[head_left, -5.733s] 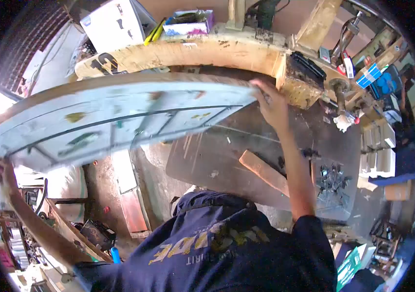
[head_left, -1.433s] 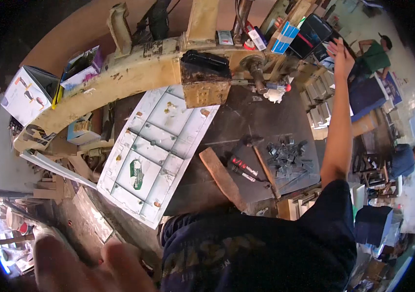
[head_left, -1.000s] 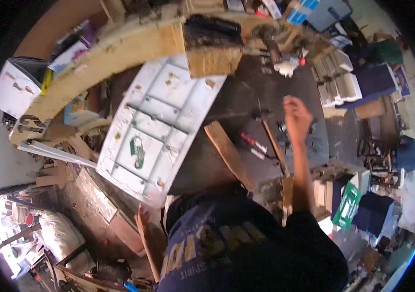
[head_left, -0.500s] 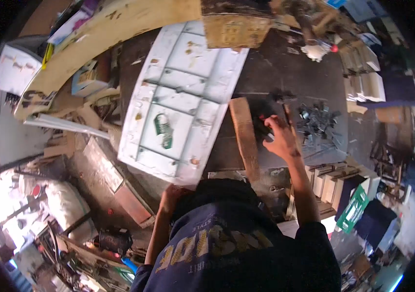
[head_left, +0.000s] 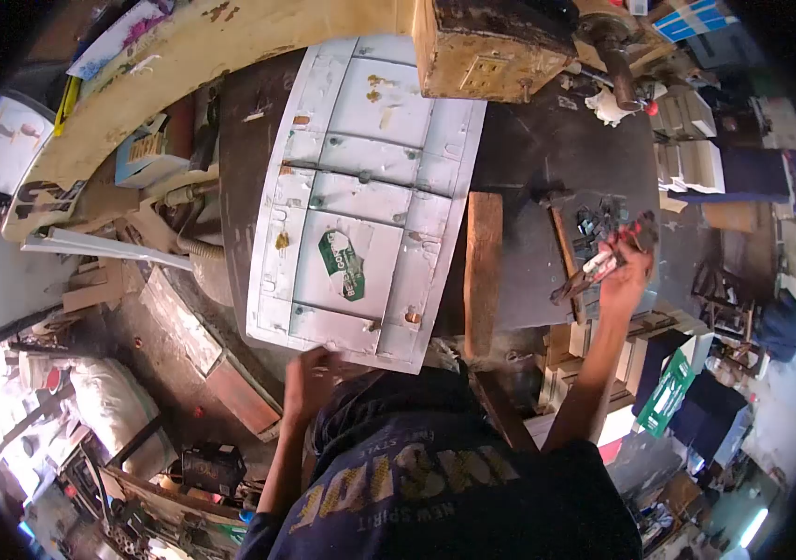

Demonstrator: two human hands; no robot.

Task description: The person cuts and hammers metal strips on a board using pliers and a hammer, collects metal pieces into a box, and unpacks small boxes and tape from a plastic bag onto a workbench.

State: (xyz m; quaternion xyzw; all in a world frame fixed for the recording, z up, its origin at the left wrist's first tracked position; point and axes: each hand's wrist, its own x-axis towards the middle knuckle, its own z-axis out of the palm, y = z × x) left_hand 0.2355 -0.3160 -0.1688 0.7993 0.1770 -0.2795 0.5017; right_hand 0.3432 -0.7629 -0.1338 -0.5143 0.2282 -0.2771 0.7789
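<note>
Red-handled tool (head_left: 598,265) lifted off table (head_left: 530,140) | right fingers (head_left: 626,254) wrapped round it | left fingers (head_left: 322,358) by white panel (head_left: 342,201), grip unclear

a cluttered workshop, with a worn machine (head_left: 491,56) over a dark worktable (head_left: 547,140).

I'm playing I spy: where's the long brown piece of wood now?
In the head view, the brown wood lies on the dark table, between the white panel on its left and the hammer on its right.
</note>
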